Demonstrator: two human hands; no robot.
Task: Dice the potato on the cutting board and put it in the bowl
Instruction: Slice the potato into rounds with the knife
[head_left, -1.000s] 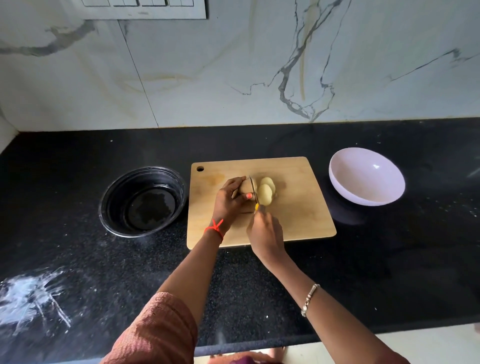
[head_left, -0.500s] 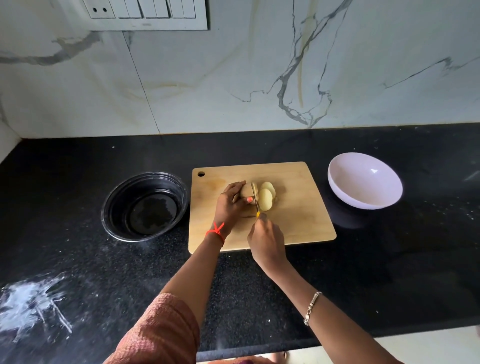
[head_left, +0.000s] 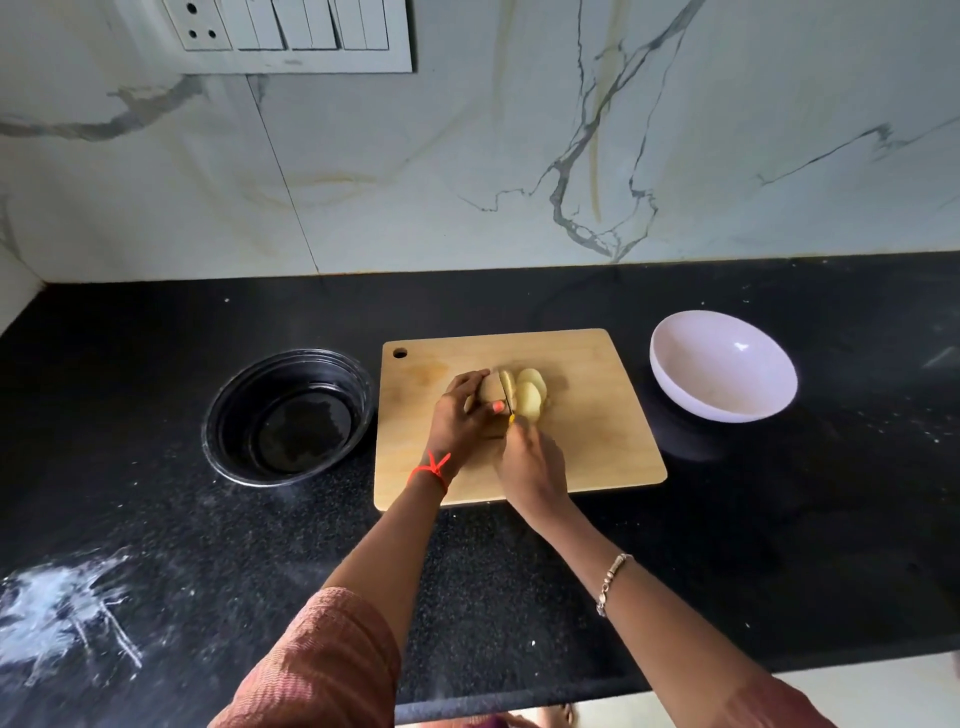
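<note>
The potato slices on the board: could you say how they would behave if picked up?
The slices look freshly cut, so probably slippery. They seem thick enough to stay stiff. They lean overlapped on the board, so lifting one would likely shift the rest.

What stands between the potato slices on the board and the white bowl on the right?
Nothing visible does: between the potato slices and the white bowl lie only bare cutting board and a strip of black counter.
</note>
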